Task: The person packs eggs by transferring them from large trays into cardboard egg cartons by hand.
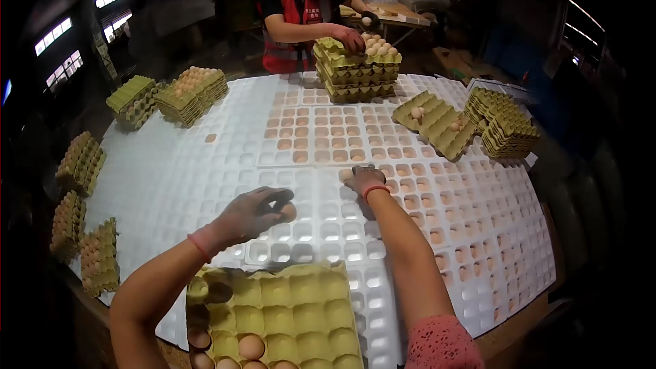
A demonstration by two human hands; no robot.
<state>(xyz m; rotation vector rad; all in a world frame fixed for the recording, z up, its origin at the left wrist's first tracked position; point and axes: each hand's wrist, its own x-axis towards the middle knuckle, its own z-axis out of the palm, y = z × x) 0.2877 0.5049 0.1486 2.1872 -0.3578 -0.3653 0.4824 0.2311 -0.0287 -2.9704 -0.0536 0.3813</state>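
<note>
My left hand (251,216), in a dark-coated glove with a red cuff, pinches an egg (288,212) above the white foam trays (164,198). Farther forward, my gloved right hand (367,179) reaches down to the foam cells, its fingers closed around an egg (346,175) that shows at their left side. Directly in front of me lies a yellow-green egg tray (279,294). Several eggs sit in its near cells, among them a brown egg (251,347); its far cells hold none. Cells right of my right hand contain eggs.
Across the table a person in a red vest (292,27) handles eggs over a stack of egg trays (359,75). More stacks stand at the back left (195,96) and right (502,123). An open tray (434,123) holds a few eggs. Tray piles (80,160) line the left edge.
</note>
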